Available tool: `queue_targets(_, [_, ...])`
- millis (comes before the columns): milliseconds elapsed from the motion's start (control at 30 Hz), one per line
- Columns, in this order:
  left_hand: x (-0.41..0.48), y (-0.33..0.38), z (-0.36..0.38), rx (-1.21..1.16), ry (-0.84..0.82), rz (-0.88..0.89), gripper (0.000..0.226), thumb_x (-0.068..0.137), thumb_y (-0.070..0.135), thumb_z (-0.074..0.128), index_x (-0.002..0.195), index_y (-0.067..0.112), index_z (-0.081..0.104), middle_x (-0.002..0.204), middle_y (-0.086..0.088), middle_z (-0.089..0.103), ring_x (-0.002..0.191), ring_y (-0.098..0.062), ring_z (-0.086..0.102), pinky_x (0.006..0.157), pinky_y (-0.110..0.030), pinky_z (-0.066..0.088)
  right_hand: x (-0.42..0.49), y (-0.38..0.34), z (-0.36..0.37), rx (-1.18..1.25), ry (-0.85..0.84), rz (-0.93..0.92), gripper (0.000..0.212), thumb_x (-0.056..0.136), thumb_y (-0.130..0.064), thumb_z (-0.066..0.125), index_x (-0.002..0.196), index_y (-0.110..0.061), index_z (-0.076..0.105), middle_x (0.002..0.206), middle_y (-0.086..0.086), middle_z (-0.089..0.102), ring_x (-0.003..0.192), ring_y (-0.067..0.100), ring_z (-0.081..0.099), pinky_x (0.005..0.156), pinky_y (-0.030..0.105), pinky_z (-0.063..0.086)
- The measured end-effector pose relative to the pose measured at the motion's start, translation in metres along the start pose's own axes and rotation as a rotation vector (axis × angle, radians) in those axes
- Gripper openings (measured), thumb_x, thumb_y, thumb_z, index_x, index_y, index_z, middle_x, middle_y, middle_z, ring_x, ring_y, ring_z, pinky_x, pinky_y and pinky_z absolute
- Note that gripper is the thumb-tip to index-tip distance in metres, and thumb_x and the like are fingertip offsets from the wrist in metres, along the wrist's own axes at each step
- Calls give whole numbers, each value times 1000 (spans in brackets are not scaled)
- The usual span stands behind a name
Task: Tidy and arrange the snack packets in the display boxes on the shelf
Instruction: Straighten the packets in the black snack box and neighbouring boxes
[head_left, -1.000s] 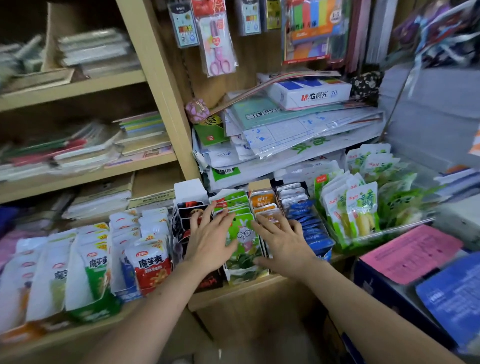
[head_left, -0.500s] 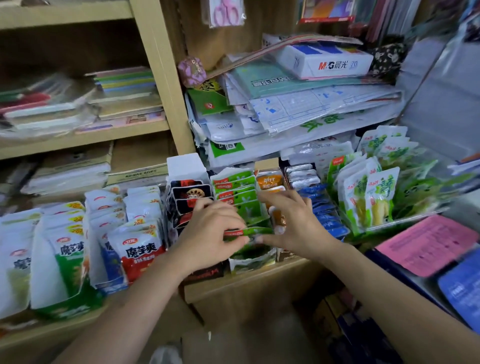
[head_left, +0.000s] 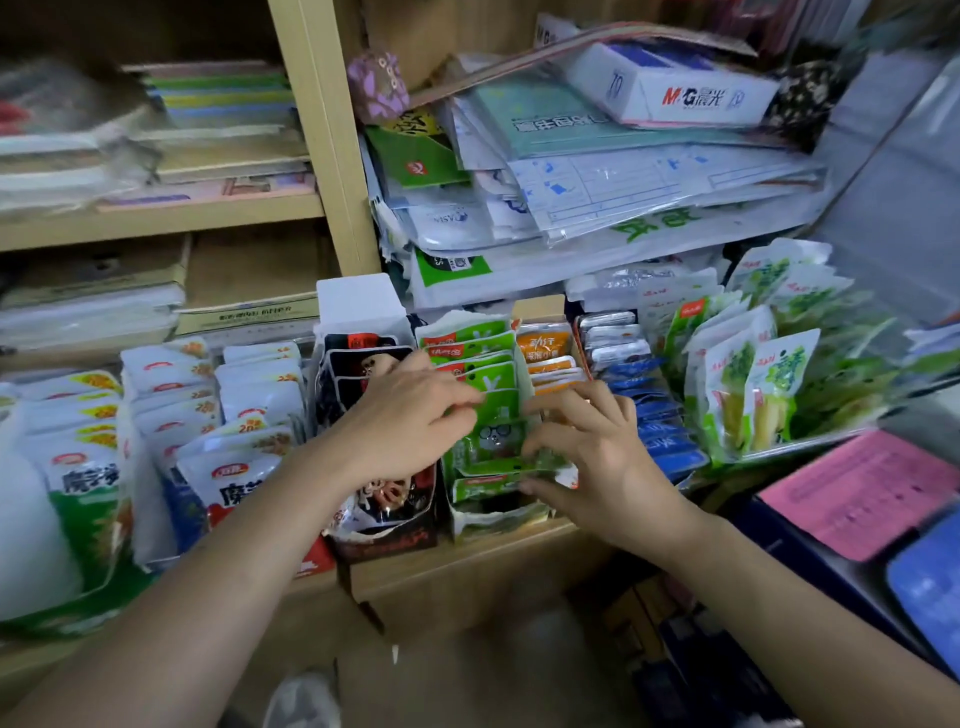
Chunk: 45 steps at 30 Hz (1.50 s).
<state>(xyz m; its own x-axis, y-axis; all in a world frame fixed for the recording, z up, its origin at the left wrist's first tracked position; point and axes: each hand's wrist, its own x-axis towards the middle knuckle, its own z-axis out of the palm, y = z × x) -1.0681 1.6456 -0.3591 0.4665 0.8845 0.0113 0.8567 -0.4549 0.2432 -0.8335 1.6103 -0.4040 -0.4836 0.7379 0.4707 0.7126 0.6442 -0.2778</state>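
Both hands meet at the centre of the frame over a row of green snack packets (head_left: 485, 395) standing in a narrow display box (head_left: 493, 519) at the front edge of the wooden shelf (head_left: 457, 558). The left hand (head_left: 402, 421) comes in from the lower left, fingers curled, its fingertips pinching the left edge of the front green packets. The right hand (head_left: 597, 457) comes in from the lower right, fingers bent around the right edge of the same packets, thumb under the lowest one. Between the two hands the front packet with a cartoon face tilts forward.

The green row is hemmed in tightly: a box of black packets (head_left: 382, 499) touches it on the left, partly under the left wrist, and orange packets (head_left: 550, 353) stand just beside it on the right, with blue packets (head_left: 660, 421) beyond them. Further right a clear tray of green-and-white pouches (head_left: 748, 384) leans outward. At the left of the frame, white pouches (head_left: 234, 457) crowd the shelf edge.

Above, a sagging stack of plastic-wrapped paper (head_left: 597, 208) overhangs the boxes, leaving little headroom behind the packets. The only open room lies in front of the shelf edge, at lower centre.
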Motion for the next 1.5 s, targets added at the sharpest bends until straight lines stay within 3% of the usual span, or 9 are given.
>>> queue_targets(100, [-5,-2,-2,-208,-130,4,43,98,39,27,99,51,68,104,29,61,100,4,34,94,-38,19,-4,-2,2,17,-59,38,35,76,-44,79,97,-25,58,145,-7,49,135,22,37,97,42,30])
queue_targets(267, [-13,-6,-5,-377,-159,-3,45,98,36,28,91,51,70,115,30,57,110,15,31,99,-32,15,-7,-6,0,54,-70,33,36,78,-43,78,97,-24,55,107,-12,59,113,16,46,94,45,35])
queue_targets(400, [-10,-6,-3,-120,84,34,49,95,41,23,118,44,66,128,27,60,116,0,46,90,-33,18,-6,-6,-1,37,-65,-11,32,80,-41,77,105,-26,63,101,-17,62,106,14,52,92,45,36])
queue_targets(533, [-8,0,4,150,71,34,55,102,41,15,140,36,54,136,22,57,117,-4,42,89,-33,15,-7,-5,0,40,-83,-30,25,83,-42,73,104,-28,68,100,-19,64,103,13,53,92,43,35])
queue_targets(667, [2,2,7,158,73,-4,42,106,39,27,140,33,52,122,18,60,108,-9,38,87,-37,22,-7,-7,0,39,-79,-32,25,83,-41,74,104,-27,70,98,-18,64,101,12,52,90,42,36])
queue_targets(867, [14,3,6,182,164,9,18,89,49,68,106,43,74,98,18,59,98,-11,44,83,-36,26,-11,-8,-2,21,-100,-45,31,78,-37,82,105,-28,70,101,-15,65,103,13,53,89,42,37])
queue_targets(1033, [10,3,13,200,250,55,13,79,38,81,91,39,77,137,8,58,120,-21,51,96,-43,36,-14,-8,-3,40,-118,-51,33,79,-35,82,108,-27,70,103,-13,66,102,13,55,88,42,39])
queue_targets(1300, [-3,5,15,-101,318,201,11,83,28,76,93,28,80,130,8,65,90,-9,66,93,-44,52,-13,-6,-3,49,-133,-48,31,84,-38,75,113,-29,67,105,-15,64,102,12,54,90,44,40])
queue_targets(1500, [-7,8,7,-237,291,33,45,77,28,84,113,42,60,105,27,65,74,7,64,72,-10,45,-12,-6,-2,50,-116,-44,29,85,-36,75,111,-29,67,103,-13,64,101,13,54,88,45,42])
